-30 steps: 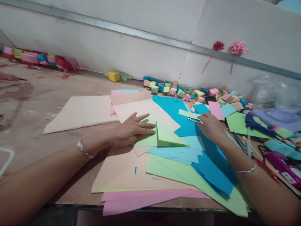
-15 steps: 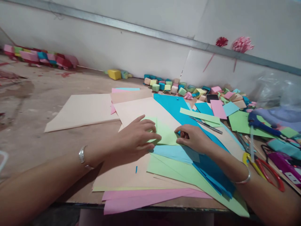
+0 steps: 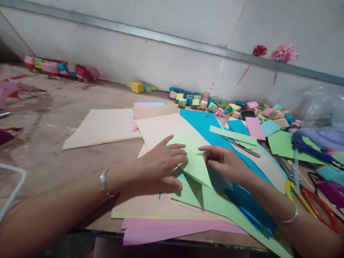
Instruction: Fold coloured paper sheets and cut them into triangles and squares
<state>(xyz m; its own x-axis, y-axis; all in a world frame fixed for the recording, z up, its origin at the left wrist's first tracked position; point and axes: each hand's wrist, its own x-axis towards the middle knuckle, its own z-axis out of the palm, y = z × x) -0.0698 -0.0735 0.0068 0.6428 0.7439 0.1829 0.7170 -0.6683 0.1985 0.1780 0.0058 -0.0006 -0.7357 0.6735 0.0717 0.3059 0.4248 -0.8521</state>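
A folded sheet of light green paper (image 3: 194,163) lies in front of me on the paper pile, its near edge raised and casting a shadow. My left hand (image 3: 170,157) rests on its left part with fingers spread. At its right edge is my right hand (image 3: 221,159), index finger stretched out with the tip at the paper and the other fingers curled; the thumb is apart from the index. Under the folded piece lie a larger green sheet (image 3: 215,206), dark blue paper (image 3: 197,120) and peach sheets (image 3: 142,208).
Scissors (image 3: 313,202) with red and yellow handles and a blue glue gun (image 3: 306,145) lie at the right. A metal pointed tool (image 3: 244,147) lies near a green strip (image 3: 231,135). Small folded paper blocks (image 3: 193,100) line the wall. Pink sheets (image 3: 172,231) overlap the table's front edge.
The green paper has turned and its near edge has lifted. My left fingers have spread further across it, and my right index finger has straightened. The view has shifted slightly left.
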